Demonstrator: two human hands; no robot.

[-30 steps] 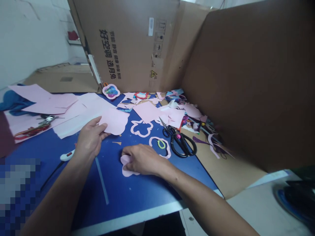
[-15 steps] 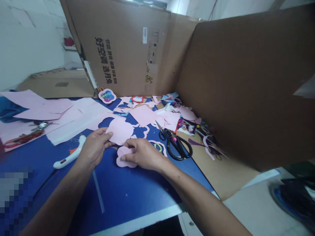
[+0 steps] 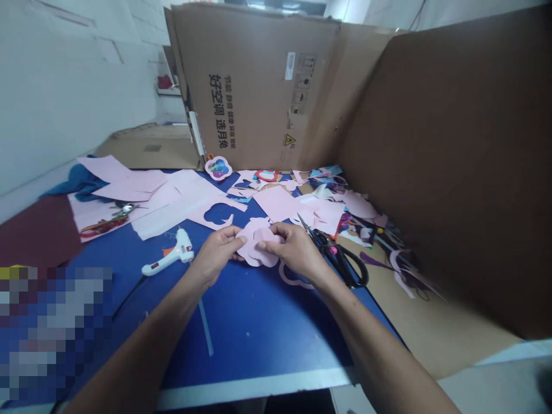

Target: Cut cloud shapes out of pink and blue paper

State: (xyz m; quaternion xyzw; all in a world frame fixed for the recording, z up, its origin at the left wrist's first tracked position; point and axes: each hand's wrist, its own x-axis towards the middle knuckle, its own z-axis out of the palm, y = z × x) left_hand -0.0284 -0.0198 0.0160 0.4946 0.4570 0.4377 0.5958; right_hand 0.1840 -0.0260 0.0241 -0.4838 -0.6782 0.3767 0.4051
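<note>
My left hand [image 3: 222, 251] pinches the left edge of a large pink paper flower cutout [image 3: 252, 253], thumb on top. Between the thumb and fingers of my right hand [image 3: 291, 247] is a smaller pink paper flower cutout [image 3: 261, 234], which overlaps the large one. Whether the two pieces are stuck together I cannot tell. A white glue gun [image 3: 168, 257] lies left of my left hand, its small light lit. Black-handled scissors [image 3: 345, 259] rest just right of my right hand, and a pink paper ring [image 3: 293, 280] lies partly under that hand.
Pink paper sheets [image 3: 172, 201] spread across the back left of the blue table [image 3: 259, 328]. A finished-looking flower tag [image 3: 218, 168] leans on the cardboard wall [image 3: 254, 115]. Paper scraps [image 3: 319, 210] and tassels crowd the back right. Pliers [image 3: 123, 213] lie on the left.
My right hand has brought the small flower cutout up and over the large one; the two were apart before. The camera view has turned left, so the scene sits further right.
</note>
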